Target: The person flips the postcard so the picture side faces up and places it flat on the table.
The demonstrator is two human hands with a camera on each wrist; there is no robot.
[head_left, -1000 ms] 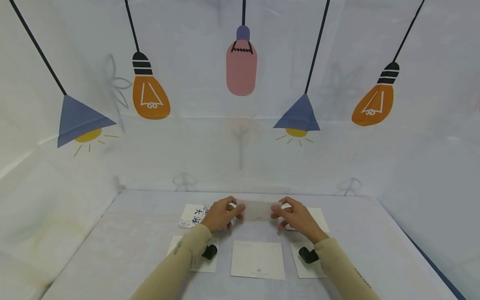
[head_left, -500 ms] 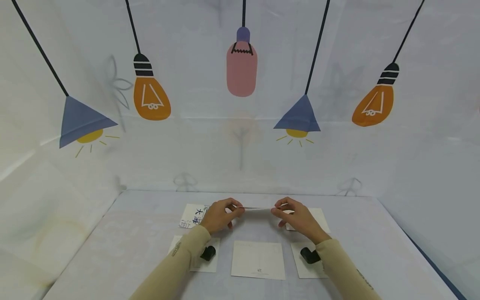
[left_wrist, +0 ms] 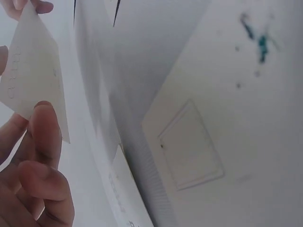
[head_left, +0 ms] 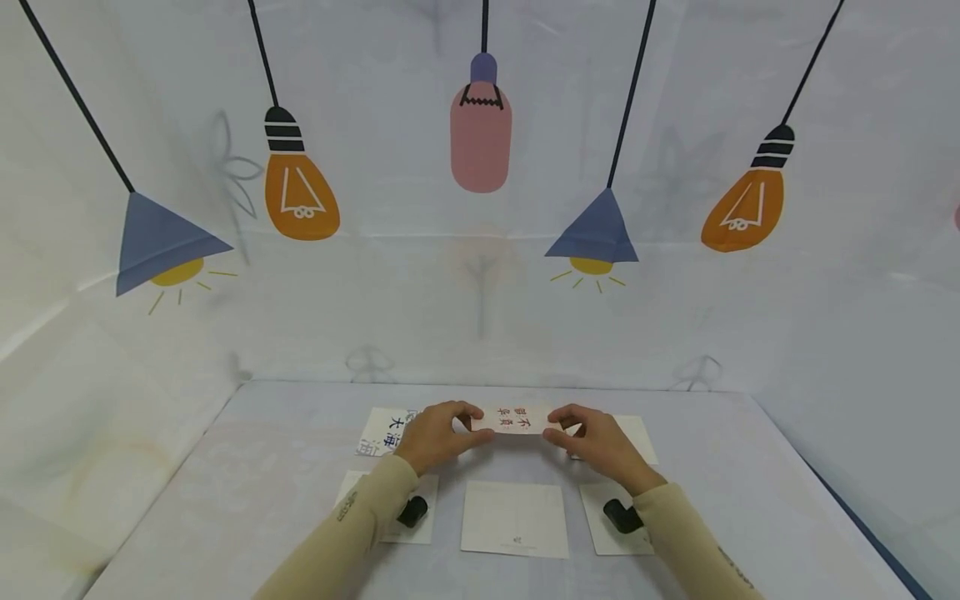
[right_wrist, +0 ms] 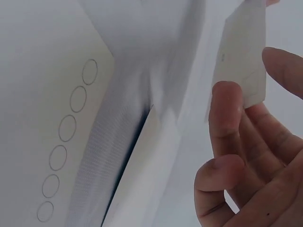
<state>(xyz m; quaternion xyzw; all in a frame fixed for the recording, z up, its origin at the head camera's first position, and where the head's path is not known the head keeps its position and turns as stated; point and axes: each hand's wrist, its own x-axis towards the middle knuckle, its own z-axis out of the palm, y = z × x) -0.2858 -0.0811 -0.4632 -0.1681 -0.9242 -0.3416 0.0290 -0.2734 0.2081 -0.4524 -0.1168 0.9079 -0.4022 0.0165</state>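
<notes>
A white postcard (head_left: 513,421) with red characters on its upper face is stretched between both hands above the back of the table. My left hand (head_left: 435,435) pinches its left end between thumb and fingers. At the right end, my right hand (head_left: 602,446) pinches it the same way. Both wrist views show the pale underside of the postcard (left_wrist: 35,71), with small printed marks. Partly behind the left hand lies a card with blue characters (head_left: 378,432). Another pale card (head_left: 636,435) lies behind the right hand, its face partly covered.
Nearer on the white tabletop (head_left: 247,500) lie a pale middle card (head_left: 514,518), a left card (head_left: 423,529) and a right card (head_left: 611,540). The sleeves and black wrist cameras partly hide the outer two. A white sheet printed with lamps (head_left: 480,283) hangs behind the table.
Both hands have turned the postcard over in place. Its pale back showed first, then it stood edge-on, and now the red-lettered face shows. The cards on the table have not moved.
</notes>
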